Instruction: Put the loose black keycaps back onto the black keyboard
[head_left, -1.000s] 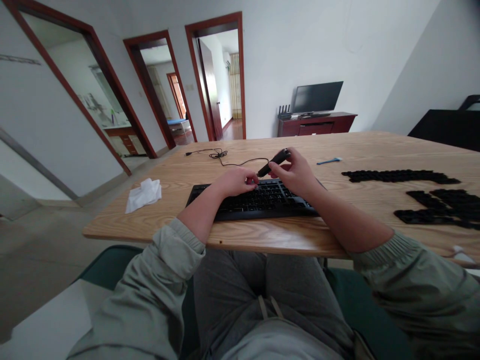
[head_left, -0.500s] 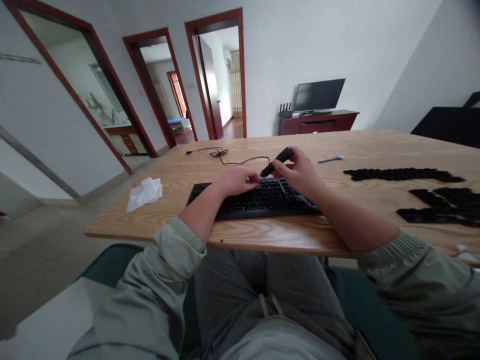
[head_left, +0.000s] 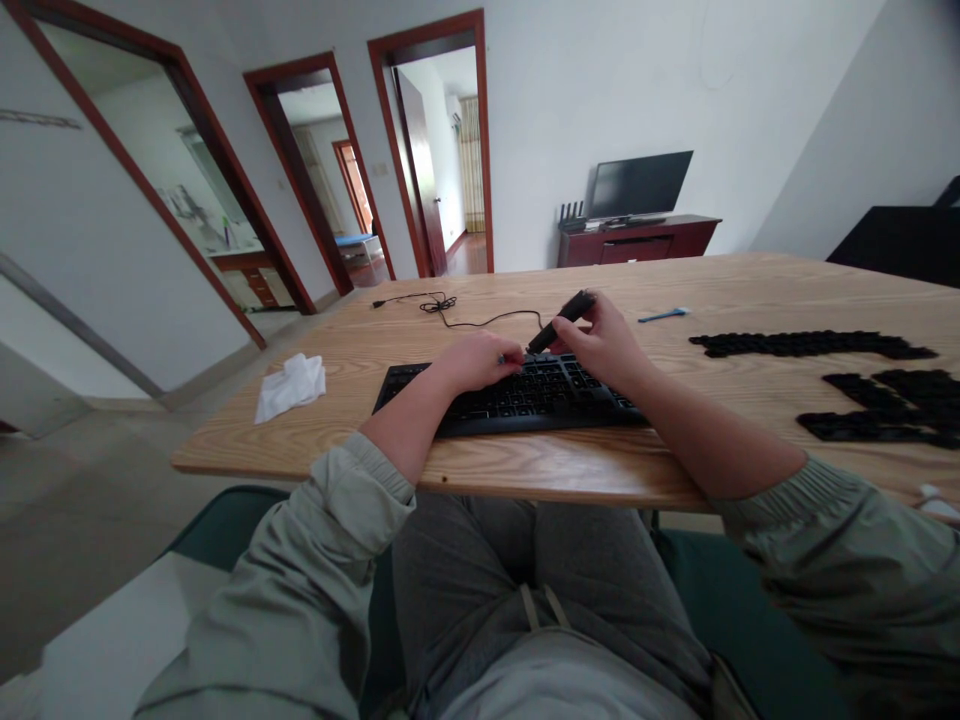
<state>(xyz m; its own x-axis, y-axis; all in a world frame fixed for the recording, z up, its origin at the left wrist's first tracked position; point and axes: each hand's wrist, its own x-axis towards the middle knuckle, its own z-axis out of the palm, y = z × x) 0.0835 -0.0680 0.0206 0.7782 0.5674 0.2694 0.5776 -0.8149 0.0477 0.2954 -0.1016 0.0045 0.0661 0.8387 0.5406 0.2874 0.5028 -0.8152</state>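
My right hand pinches a slim black corded wand by its upper end, with the tip angled down over a black keyboard. A thin black cable curls away from the wand across the wooden table to a small plug. My left hand rests over the keyboard's upper middle, its fingertips close to the wand's tip. A tiny dark item may sit at those fingertips, but it is too small to tell. The hand hides the keys beneath it.
Long rows of black keycaps lie on the table's right, with a denser patch nearer me. A blue plastic tool lies beyond them. A crumpled white tissue is on the left. A monitor stands on a far cabinet.
My right hand has shifted slightly rightward, and the wand's tip has moved along with it. The whole scene sits a little lower in view and the table items have not moved.
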